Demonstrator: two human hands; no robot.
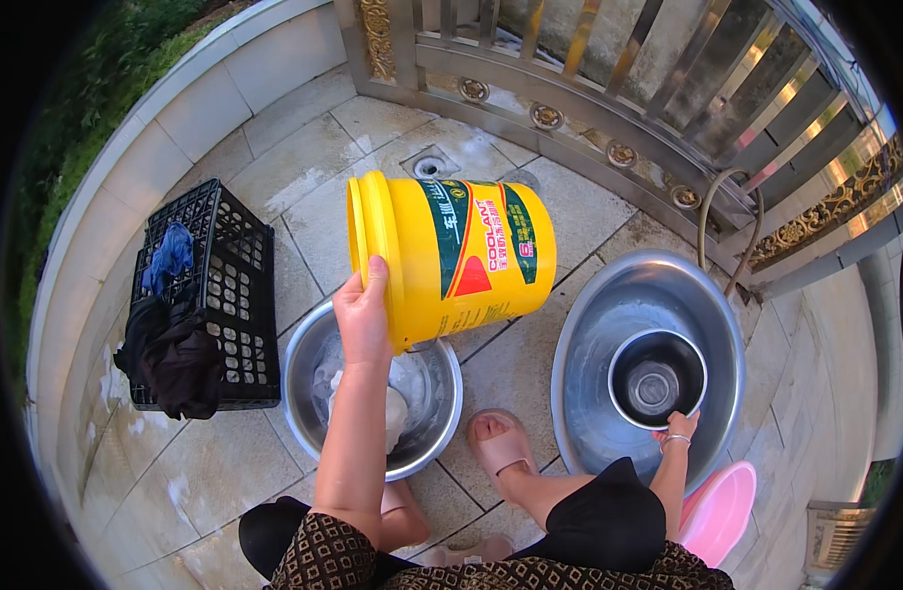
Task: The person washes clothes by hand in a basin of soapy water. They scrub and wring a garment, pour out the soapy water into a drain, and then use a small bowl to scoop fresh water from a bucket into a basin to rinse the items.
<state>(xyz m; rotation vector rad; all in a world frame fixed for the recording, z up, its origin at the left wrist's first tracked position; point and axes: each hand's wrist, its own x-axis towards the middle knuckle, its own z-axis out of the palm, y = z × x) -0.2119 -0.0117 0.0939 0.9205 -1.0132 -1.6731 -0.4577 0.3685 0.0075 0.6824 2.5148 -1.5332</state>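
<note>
My left hand (364, 313) grips the rim of a yellow plastic coolant bucket (466, 254), thumb on the outside. Tipped on its side, the bucket has its mouth facing left; its inside is hidden. Below it stands a round metal basin (450, 391) with a whitish wet item (396, 417), perhaps cloth, partly covered by my forearm. On the right, my right hand (676, 425), with a bracelet at the wrist, holds the near rim of a deep metal bowl (625, 369). That bowl is in or just over a large metal basin (586, 346) with a wet-looking inside.
A black plastic crate (237, 295) at left carries dark cloth (178, 361) and a blue cloth (170, 258). A pink basin (724, 509) leans near the large one. Behind are a floor drain (429, 166), metal gate (510, 81) and hose (706, 214). Wet patches mark the tiles.
</note>
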